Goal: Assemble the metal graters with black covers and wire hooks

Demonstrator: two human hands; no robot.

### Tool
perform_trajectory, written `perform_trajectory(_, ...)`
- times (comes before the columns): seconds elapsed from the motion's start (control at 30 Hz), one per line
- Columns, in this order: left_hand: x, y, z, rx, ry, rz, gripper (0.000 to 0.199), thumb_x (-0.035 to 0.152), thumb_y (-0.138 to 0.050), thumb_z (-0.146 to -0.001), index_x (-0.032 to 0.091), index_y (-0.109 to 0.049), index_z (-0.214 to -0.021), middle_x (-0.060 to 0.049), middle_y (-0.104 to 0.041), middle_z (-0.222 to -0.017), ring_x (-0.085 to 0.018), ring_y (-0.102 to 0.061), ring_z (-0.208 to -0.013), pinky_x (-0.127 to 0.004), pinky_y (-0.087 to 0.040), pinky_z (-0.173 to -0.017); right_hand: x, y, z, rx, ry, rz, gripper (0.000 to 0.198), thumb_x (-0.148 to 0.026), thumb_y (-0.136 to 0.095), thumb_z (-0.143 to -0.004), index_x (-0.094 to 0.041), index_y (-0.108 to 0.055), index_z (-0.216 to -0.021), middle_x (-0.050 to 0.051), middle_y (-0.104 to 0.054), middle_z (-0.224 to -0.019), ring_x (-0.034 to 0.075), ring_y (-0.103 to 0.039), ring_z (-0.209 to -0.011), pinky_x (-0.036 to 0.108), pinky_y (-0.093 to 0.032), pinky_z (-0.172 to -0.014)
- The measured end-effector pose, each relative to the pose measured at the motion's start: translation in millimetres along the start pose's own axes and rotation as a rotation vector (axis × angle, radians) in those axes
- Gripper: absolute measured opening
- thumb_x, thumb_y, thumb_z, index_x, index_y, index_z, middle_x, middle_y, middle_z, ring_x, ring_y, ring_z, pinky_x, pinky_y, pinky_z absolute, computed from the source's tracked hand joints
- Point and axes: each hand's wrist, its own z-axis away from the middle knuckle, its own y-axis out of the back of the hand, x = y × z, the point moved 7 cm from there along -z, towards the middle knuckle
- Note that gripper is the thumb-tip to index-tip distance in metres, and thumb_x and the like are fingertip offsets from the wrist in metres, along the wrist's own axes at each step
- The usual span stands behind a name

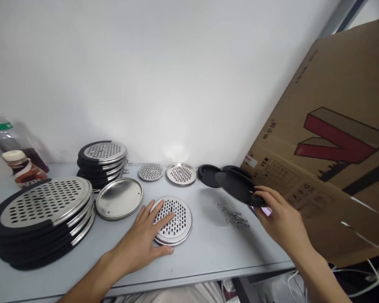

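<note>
The left hand [140,240] reaches in from the lower left, palm down and fingers spread, resting on the round, silver, perforated metal disc [180,219] that lies flat on the pale grey table [208,259]. Raised at the right, wrist bent inward, the right hand [281,216] pinches the edge of a tilted, round, matte-black disc [235,185], above and behind loose silver wire pieces [236,219].
</note>
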Motion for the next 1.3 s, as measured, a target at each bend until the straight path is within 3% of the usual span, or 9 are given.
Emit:
perform_trajectory(0.1,-2.5,0.6,1.5,-0.016,0.02,0.023,0.08,0.058,-0.063,-0.081,0.042,-0.023,-0.149,-0.002,-0.01,-0.162,-0.039,-0.006,-0.145,-0.063,-0.019,-0.113,-27.3,-18.5,15.4,-0.087,0.286,-0.131,0.029,-0.015,-0.047,-0.088,-0.022,-0.057,-0.115,0.011,-0.057,-0.13,0.025,-0.062,-0.108,0.039,-0.053,-0.089)
perform_trajectory(0.17,-3.5,0.1,2.1,-0.031,0.036,0.034,0.081,0.059,-0.063,-0.081,0.042,-0.022,-0.149,-0.002,-0.008,-0.162,-0.039,-0.004,-0.146,-0.063,-0.018,-0.113,-33.4,-32.8,25.0,-0.148,0.384,-0.152,0.039,-0.006,-0.042,-0.087,-0.023,-0.055,-0.121,0.011,-0.052,-0.136,0.026,-0.057,-0.115,0.042,-0.052,-0.092)
perform_trajectory(0.4,-3.9,0.8,1.5,-0.019,0.036,0.062,0.081,0.059,-0.063,-0.08,0.043,-0.023,-0.149,-0.001,-0.009,-0.162,-0.038,-0.004,-0.146,-0.062,-0.016,-0.114,-51.1,-39.6,33.5,-0.189,0.471,-0.236,0.053,0.004,-0.039,-0.083,-0.025,-0.056,-0.125,0.011,-0.047,-0.143,0.028,-0.049,-0.123,0.049,-0.05,-0.095)
perform_trajectory(0.57,-5.0,4.1,1.2,-0.034,0.063,0.084,0.079,0.06,-0.06,-0.081,0.041,-0.025,-0.149,-0.002,-0.012,-0.161,-0.037,-0.008,-0.146,-0.061,-0.016,-0.114,-79.6,-52.3,34.2,-0.225,0.427,-0.352,0.053,0.0,-0.041,-0.085,-0.027,-0.056,-0.128,0.01,-0.049,-0.142,0.026,-0.051,-0.124,0.046,-0.05,-0.097)
perform_trajectory(0.67,-1.6,6.4,1.0,-0.034,0.044,0.077,0.078,0.059,-0.062,-0.081,0.042,-0.026,-0.148,-0.002,-0.013,-0.161,-0.036,-0.01,-0.146,-0.062,-0.013,-0.115,-93.8,-66.8,42.8,-0.287,0.346,-0.432,0.055,-0.007,-0.045,-0.086,-0.027,-0.048,-0.137,0.01,-0.041,-0.148,0.026,-0.046,-0.131,0.045,-0.047,-0.104)
perform_trajectory(0.77,-0.8,6.8,1.2,-0.031,0.039,0.073,0.077,0.057,-0.064,-0.08,0.043,-0.028,-0.147,-0.001,-0.014,-0.161,-0.037,-0.011,-0.146,-0.063,-0.014,-0.114,-100.4,-78.1,53.2,-0.403,0.201,-0.512,0.064,-0.022,-0.06,-0.085,-0.027,-0.038,-0.145,0.01,-0.029,-0.155,0.028,-0.038,-0.138,0.046,-0.042,-0.109)
perform_trajectory(0.87,-3.0,6.1,1.5,-0.027,0.039,0.073,0.077,0.057,-0.065,-0.079,0.043,-0.03,-0.147,-0.001,-0.015,-0.161,-0.038,-0.011,-0.145,-0.063,-0.018,-0.113,-101.1,-82.1,59.0,-0.484,0.08,-0.58,0.076,-0.039,-0.071,-0.078,-0.031,-0.036,-0.145,0.009,-0.028,-0.156,0.03,-0.035,-0.139,0.048,-0.038,-0.111)
perform_trajectory(1.07,-2.5,8.4,1.9,0.019,0.005,0.059,0.077,0.055,-0.067,-0.079,0.043,-0.031,-0.146,-0.002,-0.02,-0.159,-0.04,-0.017,-0.144,-0.065,-0.024,-0.111,-100.4,-82.4,55.7,-0.41,-0.008,-0.669,0.079,-0.049,-0.075,-0.073,-0.03,-0.042,-0.142,0.009,-0.04,-0.149,0.031,-0.04,-0.136,0.048,-0.037,-0.111)
perform_trajectory(1.3,8.5,9.5,-2.8,0.08,-0.004,0.015,0.077,0.055,-0.071,-0.075,0.042,-0.038,-0.143,-0.004,-0.023,-0.158,-0.04,-0.021,-0.142,-0.065,-0.023,-0.111,-114.4,-84.3,55.8,-0.351,-0.046,-0.725,0.081,-0.045,-0.079,-0.069,-0.03,-0.044,-0.14,0.01,-0.045,-0.141,0.03,-0.048,-0.128,0.043,-0.042,-0.108)
